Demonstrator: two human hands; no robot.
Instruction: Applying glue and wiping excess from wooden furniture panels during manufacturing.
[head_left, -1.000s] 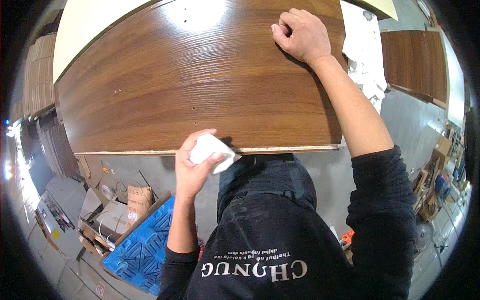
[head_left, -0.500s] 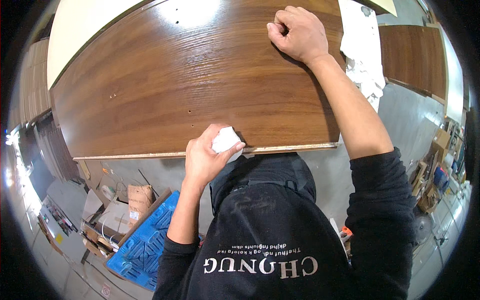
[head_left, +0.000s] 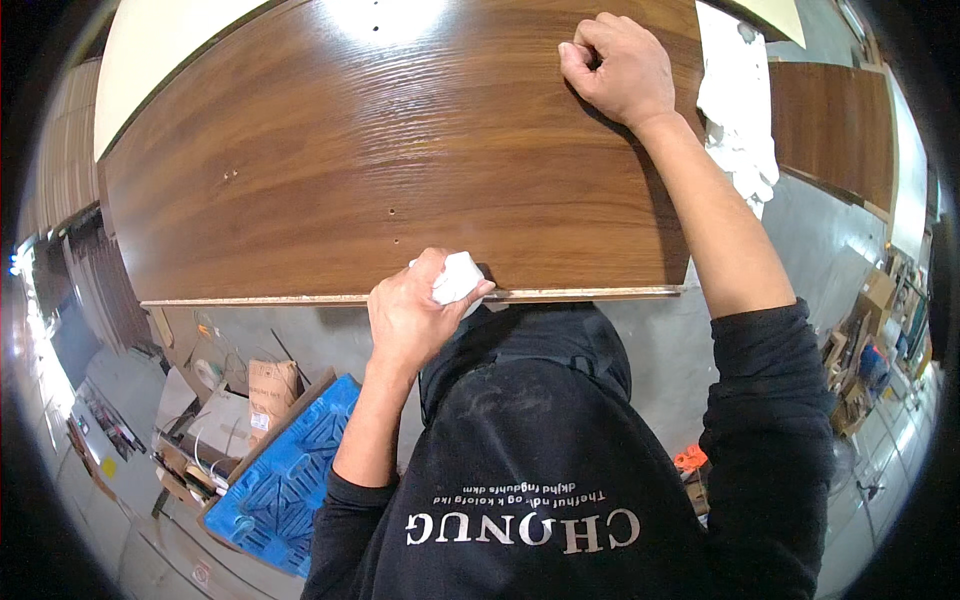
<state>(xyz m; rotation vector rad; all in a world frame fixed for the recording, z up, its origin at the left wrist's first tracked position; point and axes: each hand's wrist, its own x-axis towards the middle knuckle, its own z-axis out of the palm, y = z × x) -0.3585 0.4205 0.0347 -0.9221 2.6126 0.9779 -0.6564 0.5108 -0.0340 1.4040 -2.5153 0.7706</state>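
Note:
A brown wood-grain panel (head_left: 300, 190) with small drilled holes lies flat in front of me. At its near edge, my left hand (head_left: 400, 312) is closed round a crumpled white cloth (head_left: 458, 279), which touches the edge strip. Part of the cloth is hidden by the fingers. Toward the far right of the panel, my right hand (head_left: 622, 72) is curled into a fist that rests on the surface, and nothing shows in it.
A white cloth (head_left: 738, 100) lies along the panel's right side. On the floor at lower left are a blue plastic pallet (head_left: 285, 480) and a brown paper bag (head_left: 272, 395). Another brown panel (head_left: 830, 130) stands at the right. Cluttered boxes (head_left: 868, 295) line the right side.
The whole view has shifted slightly, so the panel and my right fist appear a little further right. My left hand still holds the cloth at the near edge.

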